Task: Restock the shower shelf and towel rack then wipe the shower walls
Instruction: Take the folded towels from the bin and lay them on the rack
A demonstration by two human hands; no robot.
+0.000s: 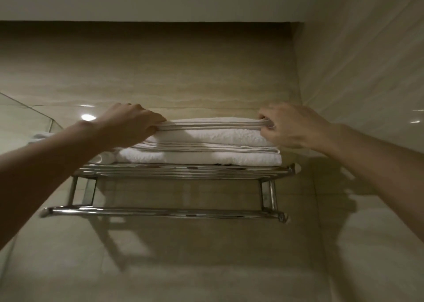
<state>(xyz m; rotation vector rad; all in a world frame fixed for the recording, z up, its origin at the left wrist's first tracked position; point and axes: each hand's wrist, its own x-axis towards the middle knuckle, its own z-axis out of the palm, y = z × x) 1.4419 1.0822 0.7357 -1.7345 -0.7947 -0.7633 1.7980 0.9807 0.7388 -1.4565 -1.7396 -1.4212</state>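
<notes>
A chrome towel rack (183, 171) is fixed high on the beige tiled wall, with a bare hanging bar (160, 211) below its shelf. Two folded white towels are stacked on the shelf, a lower towel (199, 158) and a top towel (206, 133). My left hand (128, 125) grips the left end of the top towel, thumb under its upper folds. My right hand (291, 127) pinches the right end of the same towel's upper folds. A smaller rolled white cloth (105, 157) lies at the shelf's left end, partly hidden by my left forearm.
A glass shower panel (25, 118) stands at the left, its top edge near my left wrist. A side wall (367, 83) meets the back wall just right of the rack. The ceiling edge runs across above.
</notes>
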